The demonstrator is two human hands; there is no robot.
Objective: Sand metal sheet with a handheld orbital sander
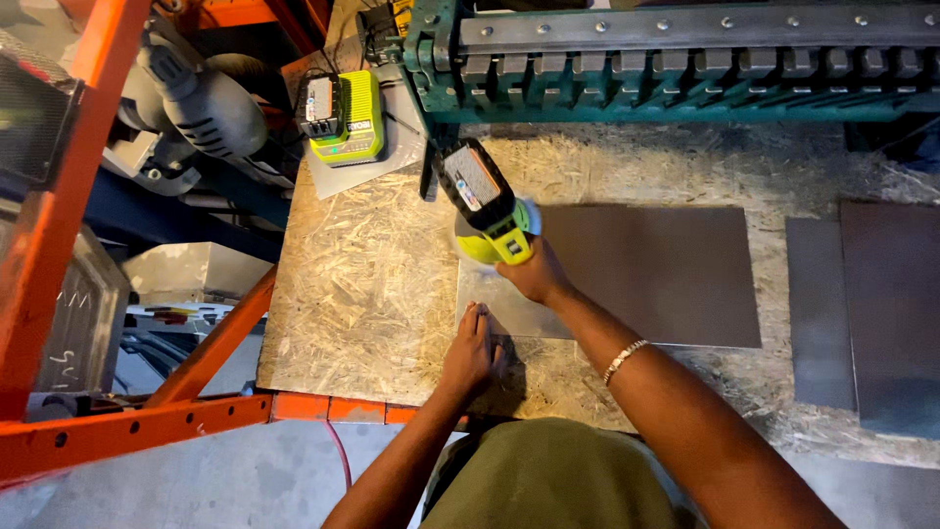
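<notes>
The person is sanding or polishing a flat metal sheet [636, 274] that lies on the chipboard table [362, 294]. The right hand [534, 274] has its grip closed around the handle of a lime-green cordless sander [487, 208], whose pad sits on the sheet's near left corner, where the metal looks paler than the dark brown rest. The left hand [470, 353] lies flat with fingers spread, holding nothing, pressing down at the sheet's front edge just beside the tool. By my judgement the work is at an early stage, one corner treated and most of the surface dark; the next move calls for steady downward pressure and keeping the sheet pinned. More dark sheets [867, 313] lie well apart to the right, a battery charger [343, 118] sits at the table's far left, and a green sheet-metal brake [685, 59] stands behind
</notes>
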